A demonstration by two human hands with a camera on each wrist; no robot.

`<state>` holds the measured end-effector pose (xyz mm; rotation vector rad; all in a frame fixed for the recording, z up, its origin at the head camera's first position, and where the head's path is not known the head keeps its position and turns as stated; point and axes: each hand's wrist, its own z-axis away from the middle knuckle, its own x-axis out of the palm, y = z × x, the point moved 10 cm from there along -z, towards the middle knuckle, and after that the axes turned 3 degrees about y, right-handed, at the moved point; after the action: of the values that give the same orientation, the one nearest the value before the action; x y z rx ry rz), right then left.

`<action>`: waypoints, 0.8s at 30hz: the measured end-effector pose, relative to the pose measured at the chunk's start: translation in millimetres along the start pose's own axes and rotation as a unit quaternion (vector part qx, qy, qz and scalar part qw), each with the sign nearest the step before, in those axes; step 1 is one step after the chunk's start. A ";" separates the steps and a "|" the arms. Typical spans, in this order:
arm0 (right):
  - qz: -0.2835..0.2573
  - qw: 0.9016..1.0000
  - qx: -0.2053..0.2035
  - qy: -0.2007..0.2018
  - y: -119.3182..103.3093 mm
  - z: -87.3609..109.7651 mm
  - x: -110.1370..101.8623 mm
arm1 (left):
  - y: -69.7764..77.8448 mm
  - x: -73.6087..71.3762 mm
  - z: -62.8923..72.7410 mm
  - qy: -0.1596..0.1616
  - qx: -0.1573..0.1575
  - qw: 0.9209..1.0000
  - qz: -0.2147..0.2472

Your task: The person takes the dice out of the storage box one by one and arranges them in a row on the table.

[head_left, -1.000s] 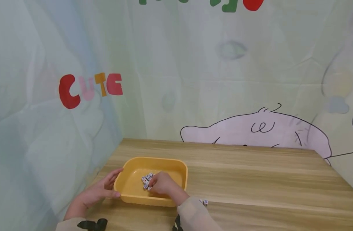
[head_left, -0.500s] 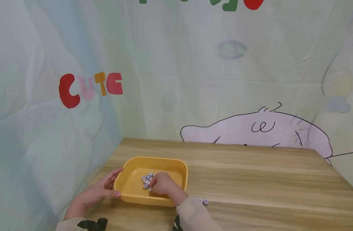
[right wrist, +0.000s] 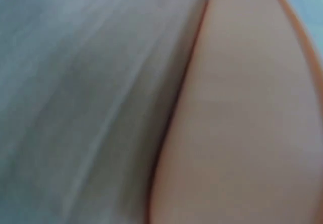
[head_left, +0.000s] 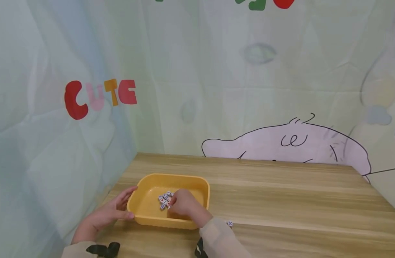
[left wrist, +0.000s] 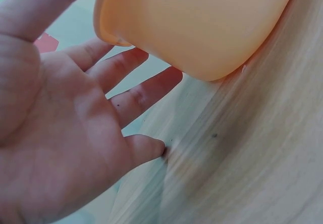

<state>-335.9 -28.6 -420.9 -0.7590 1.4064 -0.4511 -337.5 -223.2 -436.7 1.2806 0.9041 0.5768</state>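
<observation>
1. The background is formed by pale hanging cloth (head_left: 191, 71), on which coloured CUTE letters (head_left: 100, 99) and a lilac cartoon figure (head_left: 287, 145) are printed. Below it, a wood-grain surface (head_left: 297, 200) is seen.
2. A yellow tray (head_left: 171, 224) is set flat on the surface, toward the left. It is rendered more orange in both wrist views.
3. White dice (head_left: 164, 199) with blue and red pips are clustered on the tray floor, just beside the right fingers.
4. Tray's left end is steadied by the left hand (head_left: 108, 214): fingers (left wrist: 146, 95) are kept straight and spread, thumb placed at the near corner, nothing clenched. In the left wrist view the little finger is held apart from the wall.
5. Right hand (head_left: 184, 205) is lowered into the tray, with its bent fingers brought down at the cluster. Fingertips are hidden; whether a die is pinched cannot be told. In the right wrist view only the tray's outer wall and the surface are shown clearly.
6. An outside die (head_left: 230, 224) is left on the surface, right of the tray, seen just past the right sleeve (head_left: 221, 234).
</observation>
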 end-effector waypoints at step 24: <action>0.005 0.996 -0.086 0.010 9.6 40.4 -92.0 | 2.3 0.3 -0.3 -0.004 0.008 1.000 0.013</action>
<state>-310.5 50.1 -363.0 -0.8889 1.4795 -0.3329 -337.4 -222.3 -434.5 1.3101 0.8892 0.5859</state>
